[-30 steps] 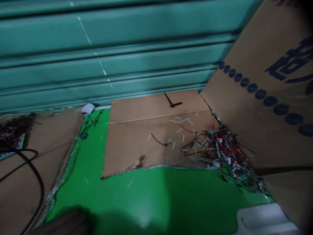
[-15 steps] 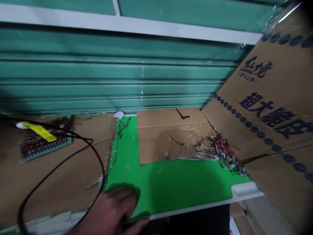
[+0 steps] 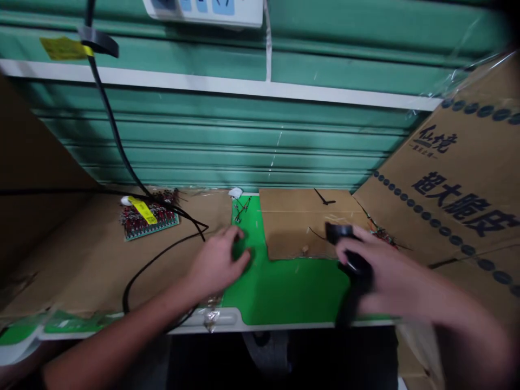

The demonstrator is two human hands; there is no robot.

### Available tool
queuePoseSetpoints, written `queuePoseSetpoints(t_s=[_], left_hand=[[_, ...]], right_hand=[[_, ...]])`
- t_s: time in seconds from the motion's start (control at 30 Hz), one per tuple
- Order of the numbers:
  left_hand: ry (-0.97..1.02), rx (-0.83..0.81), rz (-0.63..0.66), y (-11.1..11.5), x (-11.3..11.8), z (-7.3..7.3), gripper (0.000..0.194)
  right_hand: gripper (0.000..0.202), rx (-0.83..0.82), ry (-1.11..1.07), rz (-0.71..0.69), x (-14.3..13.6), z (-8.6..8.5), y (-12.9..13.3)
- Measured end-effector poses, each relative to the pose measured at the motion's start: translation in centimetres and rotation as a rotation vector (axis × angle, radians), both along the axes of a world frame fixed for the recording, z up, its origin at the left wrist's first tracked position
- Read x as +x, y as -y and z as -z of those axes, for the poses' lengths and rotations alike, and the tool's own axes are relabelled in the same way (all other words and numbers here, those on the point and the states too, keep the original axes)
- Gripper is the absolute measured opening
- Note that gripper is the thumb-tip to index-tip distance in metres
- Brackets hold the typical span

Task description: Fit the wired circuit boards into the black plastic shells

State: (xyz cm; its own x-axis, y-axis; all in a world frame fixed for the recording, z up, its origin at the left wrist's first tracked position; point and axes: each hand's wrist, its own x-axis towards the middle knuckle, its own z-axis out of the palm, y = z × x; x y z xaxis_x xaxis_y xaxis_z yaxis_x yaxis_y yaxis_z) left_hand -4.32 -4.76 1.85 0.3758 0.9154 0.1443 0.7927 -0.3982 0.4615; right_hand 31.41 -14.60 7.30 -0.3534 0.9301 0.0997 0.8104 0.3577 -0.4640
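Note:
My left hand (image 3: 221,257) reaches over the seam between the left cardboard sheet (image 3: 97,271) and the green tabletop (image 3: 292,300). Its fingers are curved and apart, holding nothing. At the right, my right hand (image 3: 374,265) is closed around a black pistol-shaped tool (image 3: 357,273); motion blurs it, so its exact kind is unclear. The tool is over the smaller cardboard piece (image 3: 284,238) and the green surface. Behind my right hand, a heap of wired small parts (image 3: 384,235) is partly hidden. A few loose wired parts (image 3: 242,208) lie beyond my left hand.
At left, a circuit board (image 3: 152,226) covered with wired parts lies beneath a black cable (image 3: 109,116) with a yellow tag (image 3: 142,210). A printed cardboard wall (image 3: 459,162) bounds the right side. A green slatted wall (image 3: 195,135) carries a white power strip (image 3: 244,13).
My view has tilted up and shifted left, bringing the power strip into sight. My left hand has moved forward and opened. My right hand has appeared with the black tool.

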Motion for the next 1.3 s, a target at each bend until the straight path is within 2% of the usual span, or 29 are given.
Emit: queuePoseSetpoints(t_s=[0.07,0.17,0.23,0.33,0.4,0.5,0.63,0.7,0.77,0.83,0.9,1.0,1.07,1.2,1.3], left_hand=[[-0.129,0.002,-0.128,-2.3,-1.3,-0.8,0.031],[-0.362,0.001,-0.325,-5.9,-2.7,-1.8,0.045],[-0.422,0.023,-0.388,-8.0,-2.7,-2.1,0.05],[-0.326,0.044,-0.336,-9.8,-1.5,-1.9,0.041],[-0.273,0.039,-0.273,-10.2,-0.3,-1.4,0.038],[-0.291,0.059,-0.26,-10.0,0.9,-0.3,0.05],[-0.319,0.048,-0.267,-10.1,0.7,1.6,0.064],[-0.288,0.04,-0.241,-10.4,0.2,2.6,0.056],[-0.207,0.05,-0.195,-10.8,-0.2,3.4,0.039],[-0.094,0.064,-0.142,-11.0,-0.5,4.1,0.024],[0.021,0.065,-0.126,-11.1,-0.6,4.7,0.018],[0.239,0.049,-0.149,-11.3,-0.5,5.6,0.019],[0.451,0.008,-0.147,-11.3,-0.1,6.0,0.024],[0.962,-0.273,-0.1,-10.5,1.3,5.8,0.042],[1.247,-0.505,-0.081,-9.4,2.3,5.0,0.052]], right_hand=[[0.061,-0.131,0.108,0.02,-1.5,0.1,-5.4],[0.072,-0.18,0.247,0.044,-3.7,0.9,-12.6],[0.074,-0.227,0.324,0.055,-4.7,1.7,-15.7],[0.078,-0.264,0.378,0.079,-5.2,2.9,-17.8],[0.079,-0.269,0.367,0.079,-5.1,3.5,-18.1],[0.089,-0.241,0.285,0.092,-4.7,4.1,-17.7],[0.11,-0.169,0.198,0.103,-4.4,4.7,-16.4],[0.112,-0.127,0.158,0.094,-4.5,4.9,-15.7],[0.112,-0.093,0.109,0.083,-4.9,5.0,-15.1],[0.107,-0.073,0.062,0.058,-5.6,5.2,-14.5],[0.095,-0.048,0.032,0.025,-6.5,5.3,-14.0],[0.081,0.01,0.011,-0.023,-7.9,5.7,-13.4],[0.078,0.033,-0.023,-0.06,-8.6,6.0,-13.2],[0.067,0.068,-0.157,-0.11,-9.6,6.4,-13.4],[0.047,0.186,-0.255,-0.051,-10.6,6.6,-13.5]])
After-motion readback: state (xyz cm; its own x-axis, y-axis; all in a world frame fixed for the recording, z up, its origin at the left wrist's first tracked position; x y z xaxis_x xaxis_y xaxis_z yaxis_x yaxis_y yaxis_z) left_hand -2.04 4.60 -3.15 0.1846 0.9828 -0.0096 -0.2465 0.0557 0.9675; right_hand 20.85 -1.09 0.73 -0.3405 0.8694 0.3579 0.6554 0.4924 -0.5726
